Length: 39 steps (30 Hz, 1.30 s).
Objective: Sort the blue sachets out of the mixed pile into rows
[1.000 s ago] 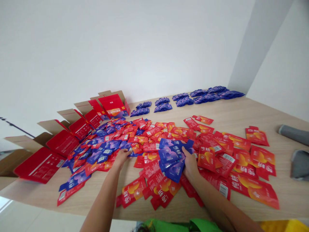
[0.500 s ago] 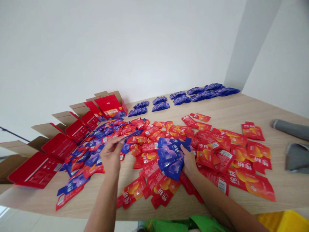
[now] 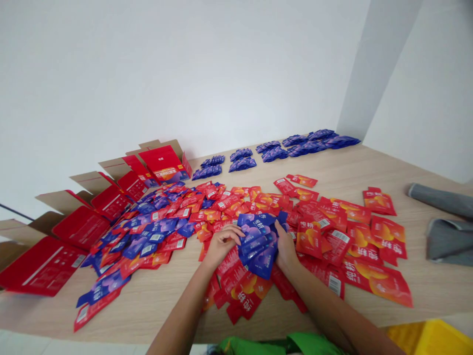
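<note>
A fanned stack of blue-purple sachets (image 3: 256, 241) is held in front of me, above a heap of red ones. My right hand (image 3: 286, 245) grips this fan along its right side, the thumb lying on top. At the fan's left edge is my left hand (image 3: 224, 241), its fingertips pinched on the edge of a blue sachet. Beneath and around both hands lie red-orange sachets (image 3: 246, 291), partly covered by the fan. A mixed pile of red and blue sachets (image 3: 148, 234) spreads to the left of my left hand.
Open red cartons (image 3: 82, 224) line the table's left side. Blue sachets in small stacks (image 3: 242, 164) stand in two rows along the back wall. Loose red sachets (image 3: 375, 276) lie to the right, with grey sleeve-like cloth (image 3: 449, 241) beyond. A yellow bin (image 3: 441, 337) sits at the lower right.
My left hand has moved right from the mixed pile, bringing a blue sachet to the fan. My right hand keeps its grip on the fan. The view has shifted slightly.
</note>
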Tool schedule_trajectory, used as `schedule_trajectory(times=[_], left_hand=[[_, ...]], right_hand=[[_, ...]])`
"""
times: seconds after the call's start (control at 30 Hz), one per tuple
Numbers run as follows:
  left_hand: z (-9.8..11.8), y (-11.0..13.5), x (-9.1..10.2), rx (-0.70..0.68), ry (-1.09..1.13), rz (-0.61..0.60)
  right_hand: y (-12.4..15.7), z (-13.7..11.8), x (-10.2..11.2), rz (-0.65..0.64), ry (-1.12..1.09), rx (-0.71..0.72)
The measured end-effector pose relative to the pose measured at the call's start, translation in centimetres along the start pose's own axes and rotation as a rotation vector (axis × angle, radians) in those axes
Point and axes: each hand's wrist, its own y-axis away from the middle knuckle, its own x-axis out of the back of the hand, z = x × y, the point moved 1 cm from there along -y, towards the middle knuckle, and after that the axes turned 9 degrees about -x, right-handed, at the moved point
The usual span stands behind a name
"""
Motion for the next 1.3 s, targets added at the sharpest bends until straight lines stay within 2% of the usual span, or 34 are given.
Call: schedule_trajectory(times=[0.3,0.5,0.57,0.63,0.7,0.73,0.77,0.83,0.9,0.93,1.0,1.17,1.23,1.3], left_hand=[[-0.4,-0.2,-1.0,-0.045,-0.030,-0.086],[0.4,0.1,-1.0,-0.026,-0.011,-0.069],[0.8,0.1,-0.9,-0.016,-0.006,-0.034],[1.2,-0.1,-0.8,0.012,-0.046,0.064],[1.8,-0.9,-0.6,0.042,-0.141,0.161],[2.1,-1.4,-0.5,0.051,-0.200,0.160],[2.4,-2.0,-0.5,0.054,-0.257,0.116],[3.0,-3.2,-0.5,0.059,-0.342,-0.063],[3.3,-4.1,-0.5,0.070,-0.374,-0.239],[3.4,-4.4,-0.5,0.074,-0.379,-0.287],[3.4,-4.4,-0.3,0.070,-0.382,-0.302],[2.4,-1.8,0.1,0.025,-0.353,-0.092],[1.6,-0.1,0.1,0.054,-0.327,0.013],[0.6,1.5,-0.2,0.099,-0.285,0.098]], right_hand=[[-0.7,0.1,0.7,0.039,0.185,0.127],[-0.7,0.3,1.0,0.052,0.180,0.120],[-0.6,0.3,0.9,0.047,0.174,0.133],[-0.4,0.2,0.8,0.052,0.185,0.152],[-0.1,0.1,0.7,0.057,0.223,0.167],[0.1,0.0,0.6,0.063,0.258,0.177],[0.3,-0.2,0.5,0.066,0.309,0.196],[1.0,-0.7,0.2,0.041,0.462,0.287],[1.7,-1.5,-0.2,-0.042,0.657,0.456],[1.9,-1.8,-0.5,-0.108,0.754,0.554],[2.3,-2.4,-0.9,-0.254,0.927,0.720],[2.2,-2.6,-1.4,-0.600,1.233,0.967],[2.3,-2.1,-1.6,-0.726,1.300,1.006],[2.5,-1.5,-1.8,-0.794,1.327,0.994]])
